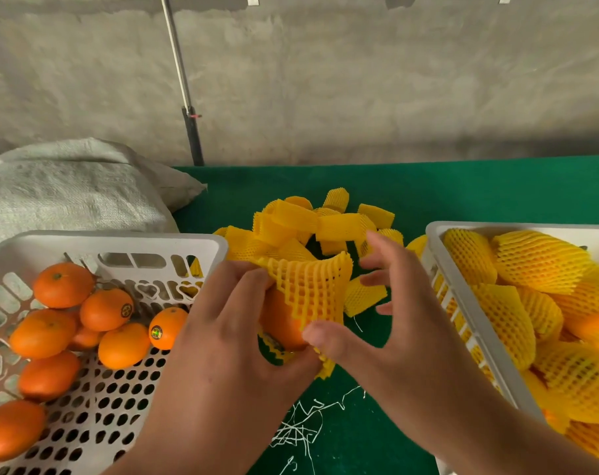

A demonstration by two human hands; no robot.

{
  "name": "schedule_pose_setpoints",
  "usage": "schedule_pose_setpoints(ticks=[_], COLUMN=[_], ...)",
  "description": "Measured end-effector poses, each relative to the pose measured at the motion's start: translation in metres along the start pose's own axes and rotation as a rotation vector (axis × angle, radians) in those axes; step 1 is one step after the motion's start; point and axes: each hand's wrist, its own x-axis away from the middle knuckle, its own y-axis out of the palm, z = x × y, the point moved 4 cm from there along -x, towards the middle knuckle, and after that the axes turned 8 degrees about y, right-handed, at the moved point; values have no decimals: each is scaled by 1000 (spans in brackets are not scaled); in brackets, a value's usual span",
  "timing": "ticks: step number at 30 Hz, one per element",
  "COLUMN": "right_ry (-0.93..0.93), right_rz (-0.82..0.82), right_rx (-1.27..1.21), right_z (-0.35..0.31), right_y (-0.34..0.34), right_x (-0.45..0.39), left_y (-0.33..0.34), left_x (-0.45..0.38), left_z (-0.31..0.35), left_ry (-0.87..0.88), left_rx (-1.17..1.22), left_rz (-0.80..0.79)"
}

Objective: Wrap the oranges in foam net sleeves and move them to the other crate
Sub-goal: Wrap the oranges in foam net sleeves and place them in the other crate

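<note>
Between crates (219, 245) | left hand (229, 323) grips orange (281, 323) | right hand (387, 323) pinches sleeve (311, 286) | spare sleeves (311, 221) behind

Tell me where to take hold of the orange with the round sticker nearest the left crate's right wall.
Grip the stickered orange across its rounded sides with the fingers coming from above. Its top is uncovered, while another orange touches its left and the left crate wall stands close on its right.

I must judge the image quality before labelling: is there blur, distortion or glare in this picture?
Head view: the right hand is softened by motion blur at its fingers, while the left hand and bare oranges look sharper; the wide lens bends the green table's far edge; lighting is soft and even, with no strong glare.
</note>
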Motion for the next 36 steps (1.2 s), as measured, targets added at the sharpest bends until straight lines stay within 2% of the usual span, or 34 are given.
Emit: schedule_pose_setpoints(ticks=[3,13,20,28,36], right_ry=[72,105,96,111,131], right_rz=[-125,-63,-110,13,71], right_rx=[-27,-89,-91,-86,-53], right_z=[2,4,3,17,25], right_y=[11,5,13,7,7], right_x=[1,1,2,-6,-11], left_y=[2,5,9,11,7], left_x=[1,3,6,8,8], left_z=[3,6,5,7,14], left_ry=[42,81,89,85,165], left_rx=[-47,-62,-90,-141,-101], left_rz=[-24,-57,-90,-72,-94])
